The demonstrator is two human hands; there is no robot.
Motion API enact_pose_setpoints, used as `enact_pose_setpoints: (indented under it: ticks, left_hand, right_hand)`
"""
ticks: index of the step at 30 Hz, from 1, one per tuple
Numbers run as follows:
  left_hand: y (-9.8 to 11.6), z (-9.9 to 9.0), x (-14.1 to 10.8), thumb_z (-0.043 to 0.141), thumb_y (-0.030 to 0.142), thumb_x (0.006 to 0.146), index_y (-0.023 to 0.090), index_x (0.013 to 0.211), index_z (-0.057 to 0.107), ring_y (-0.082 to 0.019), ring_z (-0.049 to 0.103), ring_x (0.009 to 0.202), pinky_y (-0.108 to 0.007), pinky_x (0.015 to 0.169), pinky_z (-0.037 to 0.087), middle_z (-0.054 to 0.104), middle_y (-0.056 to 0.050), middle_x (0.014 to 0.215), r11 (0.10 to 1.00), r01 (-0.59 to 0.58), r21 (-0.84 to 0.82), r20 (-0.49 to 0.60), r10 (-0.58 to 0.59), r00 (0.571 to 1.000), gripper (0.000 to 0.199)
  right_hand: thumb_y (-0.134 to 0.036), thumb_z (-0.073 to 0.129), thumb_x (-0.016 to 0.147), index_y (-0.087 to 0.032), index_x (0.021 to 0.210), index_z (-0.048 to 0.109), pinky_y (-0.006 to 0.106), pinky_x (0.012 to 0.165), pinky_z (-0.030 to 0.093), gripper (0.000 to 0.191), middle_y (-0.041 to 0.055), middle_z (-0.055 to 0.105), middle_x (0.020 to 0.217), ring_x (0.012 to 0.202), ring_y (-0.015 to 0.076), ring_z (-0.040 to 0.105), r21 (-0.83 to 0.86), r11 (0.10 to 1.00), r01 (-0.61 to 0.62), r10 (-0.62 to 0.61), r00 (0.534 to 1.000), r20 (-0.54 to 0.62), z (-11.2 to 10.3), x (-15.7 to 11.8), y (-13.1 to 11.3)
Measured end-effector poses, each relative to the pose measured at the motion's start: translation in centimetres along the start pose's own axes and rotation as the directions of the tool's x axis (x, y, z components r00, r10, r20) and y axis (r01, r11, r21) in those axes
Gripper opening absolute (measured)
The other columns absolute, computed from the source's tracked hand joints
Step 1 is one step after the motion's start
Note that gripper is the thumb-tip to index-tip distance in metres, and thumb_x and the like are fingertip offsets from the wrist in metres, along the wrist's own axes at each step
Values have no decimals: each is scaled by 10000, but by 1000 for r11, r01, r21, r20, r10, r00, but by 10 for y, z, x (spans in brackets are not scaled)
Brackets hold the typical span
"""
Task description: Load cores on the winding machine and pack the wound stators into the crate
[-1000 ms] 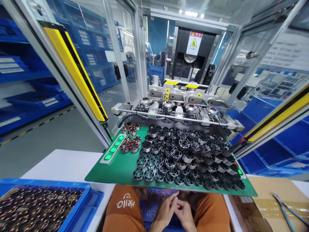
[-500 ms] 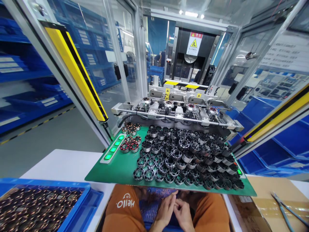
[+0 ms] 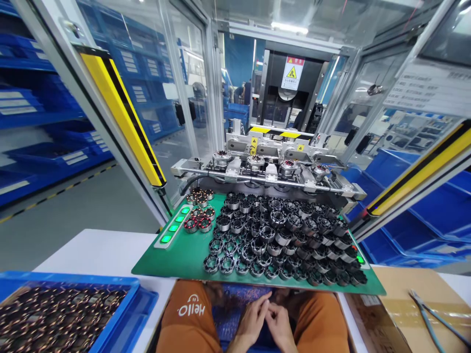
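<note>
While your left hand (image 3: 253,317), loosely unclenched, meets your right hand (image 3: 278,322), its grip unclear, between your orange-clad thighs (image 3: 187,323), black-and-silver rings (image 3: 267,232) stand stacked on the green tabletop (image 3: 172,262) beyond.

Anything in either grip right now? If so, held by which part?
Nothing visibly held: left grip and right grip sit close together between the thighs, clear of the stator cores. Anything tiny hidden inside couldn't be told.
</note>
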State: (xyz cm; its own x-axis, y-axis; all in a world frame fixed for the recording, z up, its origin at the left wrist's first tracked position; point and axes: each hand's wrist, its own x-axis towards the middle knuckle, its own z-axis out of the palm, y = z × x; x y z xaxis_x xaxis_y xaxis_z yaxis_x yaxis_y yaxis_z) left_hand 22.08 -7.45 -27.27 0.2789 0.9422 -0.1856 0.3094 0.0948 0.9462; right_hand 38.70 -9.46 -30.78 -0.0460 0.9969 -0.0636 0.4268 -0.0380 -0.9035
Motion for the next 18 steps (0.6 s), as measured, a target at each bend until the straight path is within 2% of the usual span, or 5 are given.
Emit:
enact_pose_setpoints:
  ticks: [6,8,10,13,18]
  left_hand:
    - [11,-6,-5,414,1058,1014,306,1321,974,-374,787,1576,-510,1434,567,875,-139,1553,1000,-3,-28,-9,3,1000,986]
    - [13,-7,-3,441,1104,967,293,1361,965,-378,880,1379,-514,1302,679,908,-153,1460,999,10,-53,-5,-11,1000,1043]
    - [14,-11,1,452,1150,926,245,1456,929,-339,907,944,-492,947,778,939,-158,1157,995,42,-86,-4,-43,999,1153]
    - [15,-25,10,463,1179,919,165,1385,907,-207,608,520,-363,591,577,718,-34,687,989,79,-124,-65,-88,994,1201]
    - [34,-49,14,616,1165,879,179,1031,864,-148,457,585,-305,642,443,466,49,632,995,9,-101,-252,-34,967,1028]
  right_hand:
    - [-878,737,1111,-182,870,750,341,781,645,737,-30,679,765,717,162,684,41,999,-16,16,1000,11,0,-1,-2]
    - [-861,742,1119,-187,922,779,378,866,689,703,-4,752,835,813,187,758,61,998,-26,27,999,-18,-4,-1,-2]
    - [-876,715,1128,-195,1018,816,399,914,713,697,32,817,927,892,197,802,87,995,-51,57,996,-67,-10,0,-2]
    - [-1001,634,1085,-182,1202,847,328,692,658,854,37,818,902,699,153,731,137,985,-106,124,983,-134,-18,1,-3]
    - [-1182,654,855,-132,1193,943,285,518,496,1140,-25,618,593,468,126,527,165,979,-121,152,970,-192,-17,2,-24]
